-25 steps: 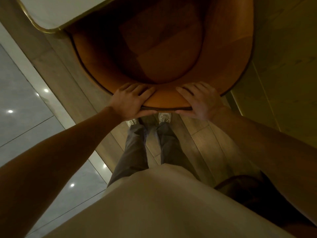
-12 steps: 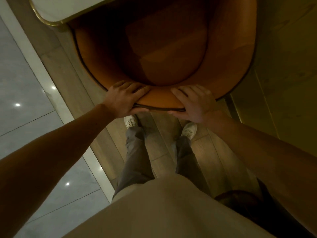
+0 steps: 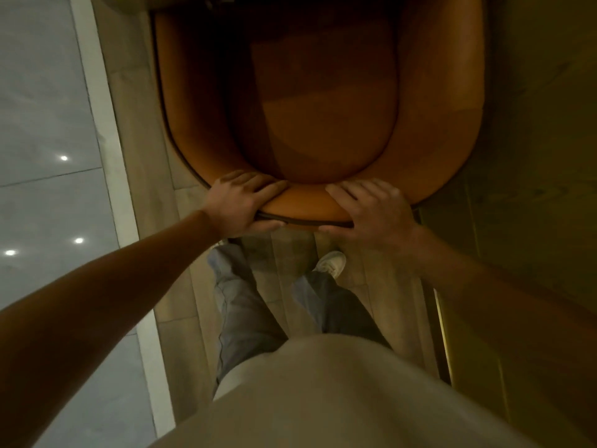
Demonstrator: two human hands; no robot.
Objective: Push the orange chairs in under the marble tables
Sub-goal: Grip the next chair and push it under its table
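Note:
An orange tub chair fills the upper middle of the head view, seen from above, with its curved backrest nearest me. My left hand grips the top of the backrest on the left, fingers over the rim and thumb under it. My right hand grips the same rim on the right in the same way. The marble table is almost out of view; only a dark sliver of its edge shows at the top, over the chair's front.
Pale glossy floor tiles with a white border strip lie to the left. Wood-look flooring runs under my feet. A dim yellowish panel or wall stands close on the right of the chair.
The chair and the view have moved forward and turned straighter; the marble tabletop has slid almost out at the top. My feet have stepped forward. Both hands keep their grip on the backrest.

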